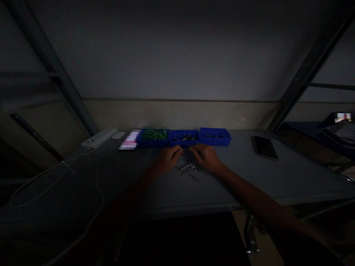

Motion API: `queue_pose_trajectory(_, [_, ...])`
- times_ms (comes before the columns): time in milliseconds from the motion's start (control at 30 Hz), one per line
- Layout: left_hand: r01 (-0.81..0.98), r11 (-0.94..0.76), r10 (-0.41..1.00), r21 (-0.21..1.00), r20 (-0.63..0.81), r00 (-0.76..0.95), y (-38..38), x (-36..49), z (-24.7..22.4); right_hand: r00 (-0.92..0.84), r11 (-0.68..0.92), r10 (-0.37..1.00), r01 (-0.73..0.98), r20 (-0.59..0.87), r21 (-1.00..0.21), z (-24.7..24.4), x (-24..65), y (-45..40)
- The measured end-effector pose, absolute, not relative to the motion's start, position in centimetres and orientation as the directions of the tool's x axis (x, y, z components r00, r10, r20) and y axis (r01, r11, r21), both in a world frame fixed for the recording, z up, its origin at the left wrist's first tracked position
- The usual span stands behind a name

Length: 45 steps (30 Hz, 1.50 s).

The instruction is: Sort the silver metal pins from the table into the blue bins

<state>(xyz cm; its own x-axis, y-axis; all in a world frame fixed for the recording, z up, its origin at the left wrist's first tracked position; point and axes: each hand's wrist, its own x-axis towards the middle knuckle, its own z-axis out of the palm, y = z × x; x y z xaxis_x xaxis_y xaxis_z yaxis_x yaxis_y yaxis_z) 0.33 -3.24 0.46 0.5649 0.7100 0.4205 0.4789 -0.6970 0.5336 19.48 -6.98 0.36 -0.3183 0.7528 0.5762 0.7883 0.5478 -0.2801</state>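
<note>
Between my two hands, just in front of the blue bins, is a thin metal rod (186, 149). Its near end is pinched by the fingers of my left hand (169, 156), and the other end by my right hand (204, 155). The dim light hides its exact kind. Below the hands lies a loose pile of slim metal pins (190, 167), with a single pin (194, 177) apart at its front. Behind the hands, the middle blue bin (185, 133) has small metal parts in it.
Left of the middle bin stands a blue bin with green pieces (154, 134); on the right, another blue bin (215, 141) holds thin metal parts. A phone (264, 147) lies at the right. A white power strip (99, 138) and its cable (97, 177) occupy the left side.
</note>
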Motion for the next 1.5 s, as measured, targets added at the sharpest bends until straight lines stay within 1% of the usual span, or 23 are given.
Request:
queue_pose_trajectory(233, [0.445, -0.698, 0.702, 0.561, 0.415, 0.579, -3.71, 0.56, 0.93, -0.267, 0.55, 0.733, 0.775, 0.626, -0.313, 0.32, 19.57, -7.02])
queue_pose_trajectory(367, [0.44, -0.708, 0.688, 0.553, 0.397, 0.608, -3.76, 0.4, 0.94, -0.282, 0.589, 0.719, 0.733, 0.636, -0.341, 0.43, 19.65, -7.09])
queue_pose_trajectory(500, [0.435, -0.727, 0.671, 0.532, 0.413, 0.615, -3.89, 0.39, 1.11, -0.293, 0.605, 0.694, 0.733, 0.657, -0.312, 0.76, 19.78, -7.35])
queue_pose_trajectory(633, [0.413, -0.71, 0.679, 0.57, 0.399, 0.616, -4.07, 0.42, 1.24, -0.354, 0.63, 0.688, 0.725, 0.633, -0.28, 0.96, 19.79, -7.56])
queue_pose_trajectory(767, [0.392, -0.695, 0.685, 0.603, 0.389, 0.616, -4.08, 0.39, 1.02, -0.388, 0.67, 0.686, 0.666, 0.615, -0.328, 0.62, 19.68, -7.57])
queue_pose_trajectory(867, [0.376, -0.704, 0.679, 0.603, 0.416, 0.605, -4.08, 0.48, 0.85, -0.401, 0.681, 0.689, 0.643, 0.604, -0.351, 0.25, 19.52, -7.6])
queue_pose_trajectory(967, [0.366, -0.714, 0.665, 0.597, 0.413, 0.623, -4.15, 0.65, 0.85, -0.452, 0.703, 0.678, 0.628, 0.579, -0.333, 0.02, 19.28, -7.64])
queue_pose_trajectory(1033, [0.377, -0.727, 0.653, 0.573, 0.408, 0.639, -4.17, 0.71, 0.94, -0.466, 0.706, 0.67, 0.64, 0.578, -0.303, -0.02, 19.17, -7.59])
queue_pose_trajectory(1167, [0.422, -0.743, 0.657, 0.519, 0.446, 0.608, -4.0, 0.58, 1.19, -0.404, 0.68, 0.634, 0.698, 0.659, -0.225, 0.2, 19.37, -7.33])
queue_pose_trajectory(1300, [0.426, -0.716, 0.684, 0.553, 0.437, 0.584, -3.78, 0.64, 1.04, -0.365, 0.666, 0.606, 0.719, 0.707, -0.199, 0.59, 19.79, -7.21])
queue_pose_trajectory(1433, [0.443, -0.675, 0.726, 0.59, 0.427, 0.538, -3.74, 1.08, 0.69, -0.371, 0.657, 0.631, 0.723, 0.681, -0.214, 0.63, 19.74, -7.26])
queue_pose_trajectory(1500, [0.454, -0.662, 0.74, 0.597, 0.42, 0.526, -3.72, 1.23, 0.54, -0.381, 0.648, 0.64, 0.735, 0.667, -0.201, 0.58, 19.82, -7.11])
